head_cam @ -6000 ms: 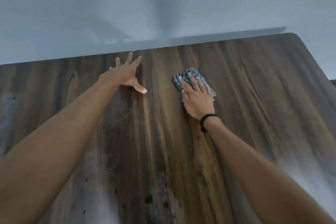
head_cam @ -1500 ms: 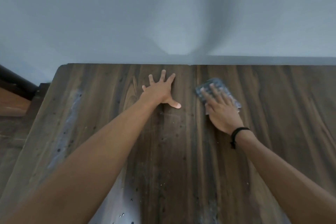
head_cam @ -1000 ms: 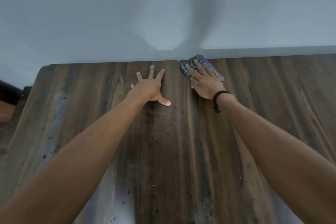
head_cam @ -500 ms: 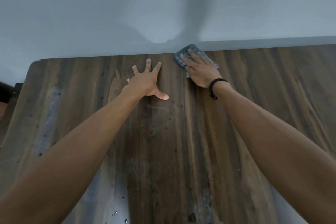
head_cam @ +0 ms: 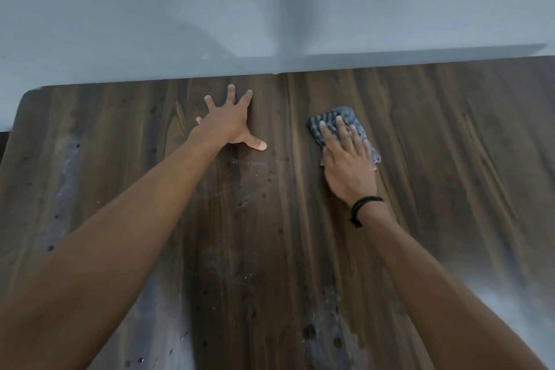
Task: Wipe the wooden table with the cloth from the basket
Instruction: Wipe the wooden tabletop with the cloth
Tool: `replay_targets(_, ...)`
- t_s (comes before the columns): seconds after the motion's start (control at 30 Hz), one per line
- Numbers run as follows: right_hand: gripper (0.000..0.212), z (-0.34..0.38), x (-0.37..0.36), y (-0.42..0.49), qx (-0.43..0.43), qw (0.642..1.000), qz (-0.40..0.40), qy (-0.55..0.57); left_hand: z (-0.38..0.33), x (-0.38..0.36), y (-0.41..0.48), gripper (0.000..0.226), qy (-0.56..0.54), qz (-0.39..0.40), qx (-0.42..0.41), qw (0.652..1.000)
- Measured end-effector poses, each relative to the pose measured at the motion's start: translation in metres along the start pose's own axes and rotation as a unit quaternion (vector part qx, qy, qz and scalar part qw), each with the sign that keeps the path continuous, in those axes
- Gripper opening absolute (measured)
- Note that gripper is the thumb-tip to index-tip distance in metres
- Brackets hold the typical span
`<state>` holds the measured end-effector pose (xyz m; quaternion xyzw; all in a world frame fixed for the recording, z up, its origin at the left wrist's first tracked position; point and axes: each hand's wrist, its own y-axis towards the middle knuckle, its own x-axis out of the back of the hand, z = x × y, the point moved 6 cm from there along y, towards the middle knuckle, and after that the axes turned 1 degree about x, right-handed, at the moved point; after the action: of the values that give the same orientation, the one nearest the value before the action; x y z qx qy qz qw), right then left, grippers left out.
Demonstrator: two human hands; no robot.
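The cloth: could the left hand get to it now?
Probably yes: only bare table lies between the left hand and the cloth, though the right hand presses on it.

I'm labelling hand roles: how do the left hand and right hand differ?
The left hand rests bare on the wooden table, fingers splayed; the right hand presses the cloth, fingers closer together. The right wrist wears a black band; the left wrist has none. The left hand reaches nearer the table's far edge than the right hand. Both lie palm down, fingers straight.
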<state>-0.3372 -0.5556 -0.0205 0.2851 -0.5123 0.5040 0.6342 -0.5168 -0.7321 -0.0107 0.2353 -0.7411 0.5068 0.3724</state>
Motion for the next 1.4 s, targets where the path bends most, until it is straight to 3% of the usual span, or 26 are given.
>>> replay_targets(0.13, 0.051, 0.005, -0.008, -0.028, 0.067, 0.997, 0.042, 0.009, -0.005, -0.009, -0.009, 0.134, 0.012, 0.003, -0.016, 1.0)
replay_targets(0.27, 0.055, -0.004, 0.0, -0.017, -0.035, 0.999, -0.023, 0.006, -0.004, -0.014, -0.015, 0.135, 0.01, 0.006, -0.025, 1.0)
replay_targets(0.37, 0.053, 0.011, -0.015, -0.04, 0.05, 0.998, 0.031, 0.004, -0.005, -0.015, -0.023, 0.133, 0.011, 0.014, -0.028, 0.999)
replay_targets(0.5, 0.055, -0.005, -0.007, -0.039, -0.042, 0.999, -0.017, -0.003, -0.01, -0.033, -0.047, 0.131, 0.013, 0.054, -0.046, 0.997)
replay_targets(0.63, 0.053, 0.019, -0.021, -0.056, 0.096, 0.994, 0.048, -0.026, -0.008, -0.049, -0.058, 0.136, 0.024, 0.044, -0.045, 0.998)
replay_targets(0.73, 0.054, -0.011, -0.005, -0.049, -0.015, 1.0, 0.007, 0.003, -0.007, -0.047, -0.062, 0.135, 0.01, 0.032, -0.058, 0.998)
replay_targets(0.87, 0.053, 0.001, -0.018, -0.085, 0.069, 0.997, 0.028, -0.007, -0.009, -0.051, -0.077, 0.137, 0.006, 0.027, -0.072, 0.997)
replay_targets(1.0, 0.054, -0.014, -0.012, -0.093, -0.046, 0.999, 0.007, 0.008, 0.001, -0.069, -0.096, 0.139, 0.013, 0.049, -0.024, 0.998)
replay_targets(1.13, 0.053, 0.016, -0.029, -0.123, 0.088, 0.994, 0.063, 0.002, 0.007, -0.081, -0.103, 0.143, 0.017, 0.043, -0.017, 0.999)
replay_targets(1.27, 0.054, -0.005, -0.017, -0.118, -0.028, 0.999, 0.006, 0.021, 0.005, -0.078, -0.104, 0.144, 0.022, 0.035, -0.017, 0.999)
replay_targets(1.4, 0.053, 0.002, -0.026, -0.14, 0.077, 0.996, 0.045, 0.01, 0.005, -0.078, -0.103, 0.144, 0.034, 0.031, -0.017, 0.999)
